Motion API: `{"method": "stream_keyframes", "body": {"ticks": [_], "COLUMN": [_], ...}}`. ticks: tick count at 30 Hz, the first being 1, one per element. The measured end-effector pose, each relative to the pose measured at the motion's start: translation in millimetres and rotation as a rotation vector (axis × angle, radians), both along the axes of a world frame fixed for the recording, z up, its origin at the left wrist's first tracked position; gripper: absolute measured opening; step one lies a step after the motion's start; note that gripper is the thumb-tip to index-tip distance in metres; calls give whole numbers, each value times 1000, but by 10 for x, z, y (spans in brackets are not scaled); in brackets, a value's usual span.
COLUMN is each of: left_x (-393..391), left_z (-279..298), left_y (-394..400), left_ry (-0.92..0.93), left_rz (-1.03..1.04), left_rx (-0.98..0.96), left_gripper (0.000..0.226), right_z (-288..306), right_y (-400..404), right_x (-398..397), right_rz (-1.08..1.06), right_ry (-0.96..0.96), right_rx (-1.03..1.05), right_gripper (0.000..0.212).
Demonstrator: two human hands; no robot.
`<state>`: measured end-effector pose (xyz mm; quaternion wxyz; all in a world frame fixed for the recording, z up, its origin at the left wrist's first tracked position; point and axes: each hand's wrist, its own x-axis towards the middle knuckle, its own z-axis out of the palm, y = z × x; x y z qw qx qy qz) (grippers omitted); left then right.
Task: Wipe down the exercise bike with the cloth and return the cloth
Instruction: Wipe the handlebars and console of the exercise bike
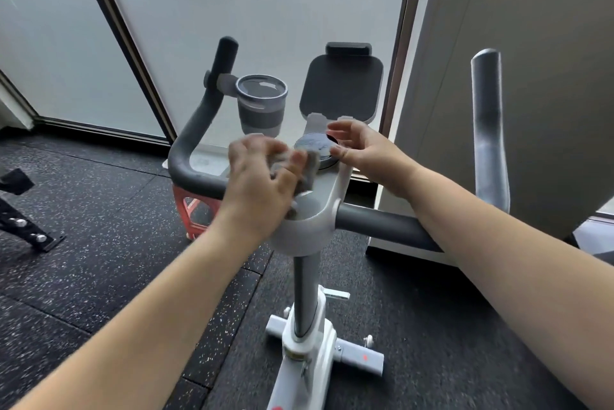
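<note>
The white and grey exercise bike [307,233] fills the middle of the head view, its handlebars curving up on both sides. My left hand [260,177] grips a bunched grey cloth [307,173] and holds it against the white console just left of the round display [314,145]. My right hand [362,150] is at the right side of that display, thumb and fingers curved around its edge. A dark tablet holder [342,87] stands behind the display.
A grey cup [260,104] sits in the holder on the left handlebar [199,130]. A red stool [196,210] stands behind the bike. Black equipment [23,210] lies at the left on the speckled rubber floor. Frosted glass panels are ahead.
</note>
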<state>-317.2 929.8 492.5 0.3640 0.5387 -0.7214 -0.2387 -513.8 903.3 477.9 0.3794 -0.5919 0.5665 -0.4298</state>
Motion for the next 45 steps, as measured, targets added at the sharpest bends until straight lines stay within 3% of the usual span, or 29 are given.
{"method": "stream_keyframes", "body": {"ticks": [3, 5, 12, 19, 28, 32, 34, 36, 38, 42, 45], "left_x": [-56, -27, -195, -297, 145, 41, 62, 123, 151, -76, -306], "left_z": [-155, -226, -141, -206, -267, -191, -116, -18, 44, 116, 53], "left_y": [285, 370, 170, 142, 90, -157, -342, -494, -592, -646, -671], "left_ry": [-341, -418, -329, -462, -255, -282, -267, -47, 204, 357, 146], "left_rz": [-95, -165, -272, -358, -182, -116, -73, -70, -84, -273, -444], "left_rx": [-137, -213, -216, -324, -114, -68, 52, 160, 101, -46, -88], "left_gripper": [52, 57, 36, 43, 44, 43, 38, 29, 27, 34, 33], "right_z": [-12, -23, 3, 14, 3, 6, 8, 15, 14, -5, 9], "right_y": [-5, -19, -39, -10, 16, 15, 17, 20, 5, -36, -38], "right_x": [-7, -15, -26, -50, -61, -77, -97, -104, -87, -51, -49], "right_rz": [0, 2, 26, 42, 69, 71, 89, 120, 126, 85, 59], "right_ry": [-14, -16, -119, -181, -148, -157, -147, -103, -38, -15, -62], "right_rx": [-4, -6, 12, 7, 32, 44, 60, 75, 76, 51, 47], "right_gripper": [44, 44, 40, 39, 44, 47, 52, 64, 77, 92, 100]}}
